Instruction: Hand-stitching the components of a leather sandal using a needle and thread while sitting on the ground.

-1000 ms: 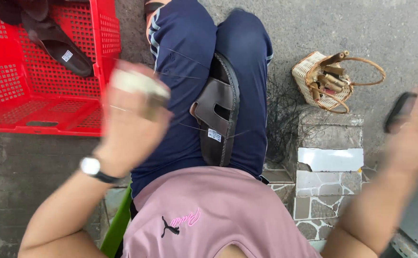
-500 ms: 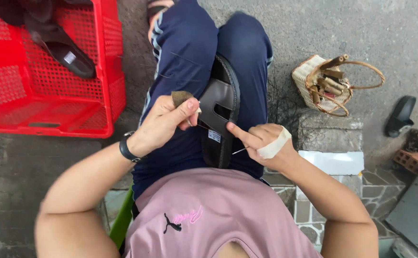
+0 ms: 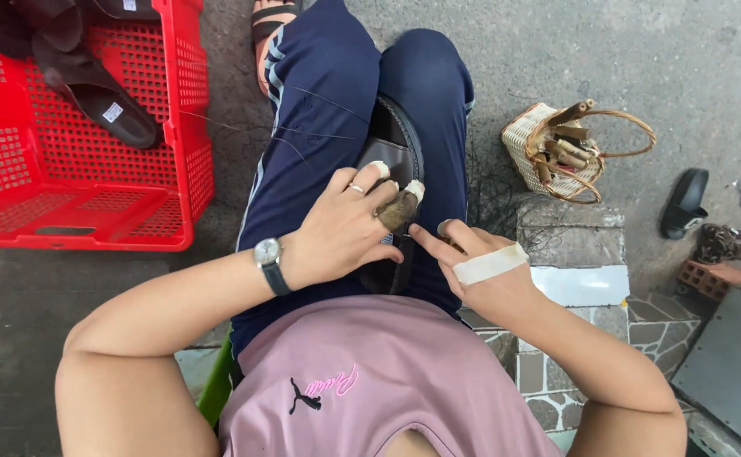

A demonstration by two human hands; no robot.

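Nearest the camera, the left hand, wearing a ring and a wristwatch, lies over the dark brown leather sandal that rests sole-down along the lap between the navy-trousered thighs. Its taped fingers are curled and pinch a small brown worn-looking tool against the sandal's strap. At about three o'clock from it, the right hand, with a band of pale tape across the knuckles, has its fingers drawn together, the forefinger pointing at the sandal's edge; whether it pinches a needle or thread I cannot tell.

The sandal looks light, its sole stiff yet slightly bendable and its strap supple, so it is probably best steadied by pressing on the sole's rim or gripping the strap's base.

Farther out, at two o'clock, a small woven cane basket of wooden-handled tools stands on the pavement. At ten o'clock, a red plastic crate holds more dark sandals.
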